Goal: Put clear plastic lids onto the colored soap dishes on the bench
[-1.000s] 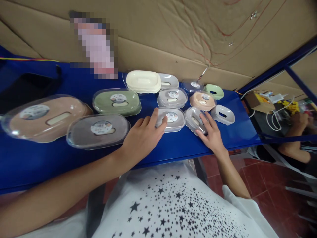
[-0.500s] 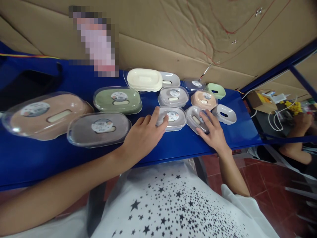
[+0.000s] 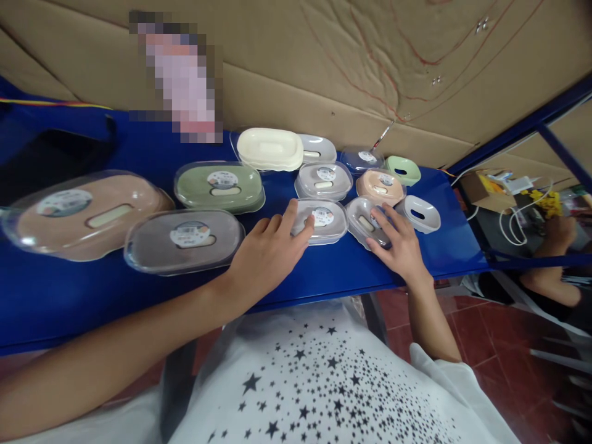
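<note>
Steadying seems in hand. Light-gray box (image 3: 330,229), near side of blue table (image 3: 448,243), touched by left hand (image 3: 264,254), fingers wide; dark-gray box (image 3: 362,221), just right, partly covered by right hand (image 3: 401,248), grip can't be told. Firmer hold called for before any lift.

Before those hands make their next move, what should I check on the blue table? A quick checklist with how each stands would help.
1. Left hand at the light gray dish: ok, fingers over its left side.
2. Right hand at the dark gray dish: ok, fingers over its right side.
3. Firm grip by either hand: cannot tell; both lie partly over what they reach.
4. Both dishes back from the near edge of the blue table: ok.
5. Clear lid on the small white dish at the right: not ok, none seen.
</note>
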{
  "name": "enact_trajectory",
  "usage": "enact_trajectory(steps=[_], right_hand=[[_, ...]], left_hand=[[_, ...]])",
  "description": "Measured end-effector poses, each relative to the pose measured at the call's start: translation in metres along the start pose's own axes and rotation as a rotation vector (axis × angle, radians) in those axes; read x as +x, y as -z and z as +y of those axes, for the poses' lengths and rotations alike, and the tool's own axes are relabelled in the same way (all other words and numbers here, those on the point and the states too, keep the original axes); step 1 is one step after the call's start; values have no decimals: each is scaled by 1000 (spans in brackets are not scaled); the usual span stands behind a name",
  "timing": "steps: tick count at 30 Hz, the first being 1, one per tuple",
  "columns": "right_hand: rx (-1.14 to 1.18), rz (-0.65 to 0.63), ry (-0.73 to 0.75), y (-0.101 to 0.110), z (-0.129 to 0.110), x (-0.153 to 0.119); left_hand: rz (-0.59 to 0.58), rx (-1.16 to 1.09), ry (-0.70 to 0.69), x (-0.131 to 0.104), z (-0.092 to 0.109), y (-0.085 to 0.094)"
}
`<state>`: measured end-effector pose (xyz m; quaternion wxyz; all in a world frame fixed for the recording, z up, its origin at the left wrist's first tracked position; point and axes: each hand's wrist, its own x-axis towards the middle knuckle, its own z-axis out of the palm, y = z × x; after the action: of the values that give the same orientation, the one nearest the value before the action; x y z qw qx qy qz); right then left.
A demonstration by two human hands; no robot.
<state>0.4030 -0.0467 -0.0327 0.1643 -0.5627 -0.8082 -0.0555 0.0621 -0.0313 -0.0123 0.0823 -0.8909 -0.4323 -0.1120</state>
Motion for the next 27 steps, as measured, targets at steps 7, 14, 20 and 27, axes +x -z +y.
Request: enact_trajectory(steps=[7, 14, 20, 27], right_hand=[[45, 7, 4, -6, 0, -1], [51, 30, -36, -10, -3, -3], [93, -4, -57, -9, -5, -5], [125, 8, -54, -8, -5, -12]], left_hand=[[-9, 38, -24, -1, 0, 0], [-8, -14, -7, -1, 0, 0], [-12, 13, -25, -1, 0, -2], [-10, -33, -1, 1, 0, 1]])
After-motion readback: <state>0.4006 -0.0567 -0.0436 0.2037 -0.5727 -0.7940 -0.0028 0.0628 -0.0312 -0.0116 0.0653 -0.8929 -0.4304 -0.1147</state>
